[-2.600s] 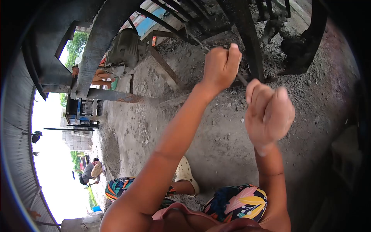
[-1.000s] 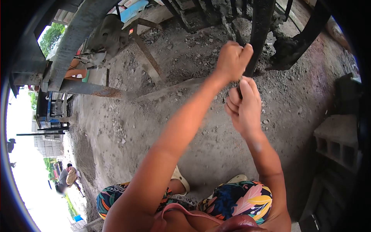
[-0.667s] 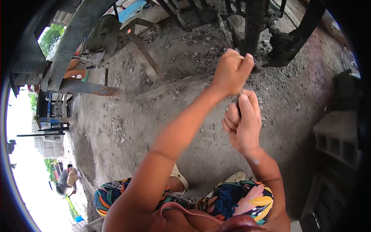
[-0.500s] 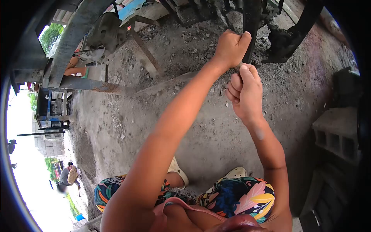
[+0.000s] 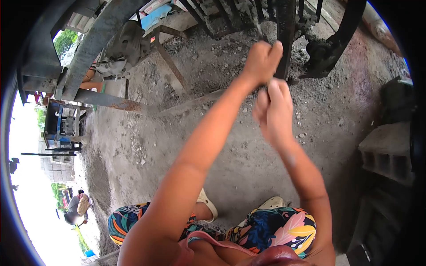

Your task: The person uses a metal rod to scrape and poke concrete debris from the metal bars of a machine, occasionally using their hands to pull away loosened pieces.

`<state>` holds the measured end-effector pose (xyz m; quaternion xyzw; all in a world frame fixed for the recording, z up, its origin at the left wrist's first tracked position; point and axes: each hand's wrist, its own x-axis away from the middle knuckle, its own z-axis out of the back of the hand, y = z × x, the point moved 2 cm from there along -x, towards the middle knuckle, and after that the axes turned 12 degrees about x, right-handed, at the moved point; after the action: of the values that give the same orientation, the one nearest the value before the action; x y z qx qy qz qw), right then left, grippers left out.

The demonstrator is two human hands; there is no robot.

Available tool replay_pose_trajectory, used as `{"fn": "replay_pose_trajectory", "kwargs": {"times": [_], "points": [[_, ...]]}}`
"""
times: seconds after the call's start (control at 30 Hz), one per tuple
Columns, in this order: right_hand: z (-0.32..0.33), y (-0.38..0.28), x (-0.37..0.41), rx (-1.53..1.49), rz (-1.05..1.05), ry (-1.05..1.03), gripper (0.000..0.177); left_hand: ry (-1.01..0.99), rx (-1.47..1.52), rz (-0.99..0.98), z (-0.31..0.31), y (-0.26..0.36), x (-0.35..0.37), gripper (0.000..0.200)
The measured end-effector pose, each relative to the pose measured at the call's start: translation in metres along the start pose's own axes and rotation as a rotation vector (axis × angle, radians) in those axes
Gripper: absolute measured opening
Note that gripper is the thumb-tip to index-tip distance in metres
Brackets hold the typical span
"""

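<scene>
My left hand (image 5: 262,62) is closed in a fist beside a dark upright metal bar (image 5: 286,35). Just below it, my right hand (image 5: 277,106) is also closed and slightly blurred. Both seem wrapped round one thin stick-like handle, nearly all hidden by the fingers; its far end cannot be made out among the dark bars. A dark metal frame with several bars (image 5: 226,20) stands beyond the hands, with grey crumbly material (image 5: 248,40) under and around it.
A rusty metal beam (image 5: 120,103) crosses at the left, near a cloth-draped machine part (image 5: 126,44). Hollow concrete blocks (image 5: 386,150) stand at the right. Gravelly ground (image 5: 177,133) lies between. Another person (image 5: 77,208) bends over at far left.
Both hands have shifted slightly left, the left hand also slightly down. The view has turned a little, and the person at far left has bent lower.
</scene>
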<state>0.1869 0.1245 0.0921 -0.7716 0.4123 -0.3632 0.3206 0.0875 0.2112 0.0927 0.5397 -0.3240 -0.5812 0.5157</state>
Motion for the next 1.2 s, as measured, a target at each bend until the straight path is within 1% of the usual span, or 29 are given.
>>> {"fn": "replay_pose_trajectory", "kwargs": {"times": [0.03,0.07,0.13,0.17,0.2,0.23,0.27,0.33,0.4,0.47,0.5,0.53,0.6,0.63,0.67,0.7,0.73,0.77,0.8,0.87,0.9,0.93,1.0,1.03,1.07,1.13,1.17,1.2], "points": [[0.008,0.014,-0.045,0.058,0.011,-0.015,0.015,0.100,-0.326,-0.031,0.005,-0.025,-0.024,0.050],[0.018,0.012,-0.077,0.016,-0.030,-0.221,0.014,0.109,-0.369,-0.061,0.009,-0.026,-0.039,0.050],[0.011,-0.025,-0.062,0.021,0.009,-0.225,0.012,0.156,-0.177,-0.084,0.008,-0.014,-0.050,0.047],[0.006,-0.029,-0.051,0.008,0.020,-0.229,0.012,0.136,-0.063,-0.073,0.010,-0.012,-0.046,0.048],[0.003,-0.026,-0.038,0.045,-0.027,-0.209,0.012,0.133,0.146,-0.034,0.010,-0.014,-0.034,0.049],[0.001,-0.022,-0.030,0.088,-0.071,-0.190,0.012,0.121,0.249,-0.008,0.012,-0.013,-0.021,0.049],[0.000,-0.007,-0.025,0.032,-0.094,-0.210,0.012,0.109,0.355,0.026,0.016,-0.017,-0.006,0.050],[-0.003,0.022,-0.019,-0.011,-0.154,-0.136,0.013,0.093,0.328,0.022,0.020,-0.024,0.022,0.050],[0.003,0.032,-0.019,0.009,-0.166,-0.141,0.013,0.075,0.308,-0.003,0.021,-0.031,0.037,0.050],[0.011,0.033,-0.019,0.084,-0.203,-0.201,0.012,0.021,0.228,-0.139,0.017,-0.027,0.039,0.049],[0.015,0.030,-0.018,0.173,-0.165,-0.183,0.012,0.003,0.060,-0.164,0.016,-0.026,0.037,0.048],[0.017,0.032,-0.021,0.189,-0.161,-0.184,0.012,0.013,0.070,-0.172,0.017,-0.020,0.032,0.048],[0.025,0.033,-0.028,0.538,0.183,0.026,0.023,-0.259,-0.126,-0.366,0.019,-0.006,0.023,0.046],[0.027,0.024,-0.025,0.709,0.286,0.063,0.036,-0.498,-0.285,-0.275,0.028,-0.006,0.020,0.042],[0.030,0.022,-0.027,0.728,0.297,0.055,0.036,-0.479,-0.280,-0.288,0.033,-0.002,0.022,0.042],[0.034,0.023,-0.031,0.837,0.407,0.078,0.037,-0.522,-0.371,-0.351,0.036,0.002,0.026,0.040],[0.034,0.019,-0.032,0.950,0.519,0.100,0.039,-0.559,-0.461,-0.414,0.039,0.009,0.030,0.042],[0.028,0.012,-0.027,1.059,0.477,0.133,0.041,-0.683,-0.506,-0.189,0.044,0.021,0.029,0.045],[0.022,0.004,-0.025,1.095,0.496,0.125,0.041,-0.651,-0.488,-0.210,0.044,0.032,0.026,0.045],[0.010,-0.014,-0.021,1.314,0.687,0.244,0.026,-0.538,-0.492,-0.249,0.044,0.045,0.019,0.045],[0.006,-0.026,-0.026,1.417,0.774,0.249,0.026,-0.425,-0.431,-0.272,0.042,0.051,0.016,0.045],[0.001,-0.037,-0.031,1.475,0.769,0.233,0.029,-0.394,-0.409,-0.285,0.038,0.054,0.016,0.045],[-0.015,-0.059,-0.030,1.566,0.902,0.243,0.034,-0.090,-0.415,-0.572,0.033,0.061,0.016,0.048],[-0.018,-0.067,-0.032,1.610,0.915,0.196,0.038,-0.020,-0.364,-0.665,0.033,0.062,0.015,0.052],[-0.020,-0.070,-0.036,1.656,0.971,0.173,0.048,-0.013,-0.362,-0.680,0.036,0.061,0.011,0.052],[-0.022,-0.072,-0.041,1.719,0.905,0.202,0.049,0.007,-0.330,-0.642,0.036,0.056,0.005,0.052],[-0.024,-0.069,-0.045,1.650,0.875,0.166,0.040,0.006,-0.330,-0.613,0.035,0.050,0.006,0.053],[-0.018,-0.067,-0.054,1.679,0.861,0.161,0.040,0.018,-0.304,-0.603,0.034,0.043,0.008,0.053]]}}
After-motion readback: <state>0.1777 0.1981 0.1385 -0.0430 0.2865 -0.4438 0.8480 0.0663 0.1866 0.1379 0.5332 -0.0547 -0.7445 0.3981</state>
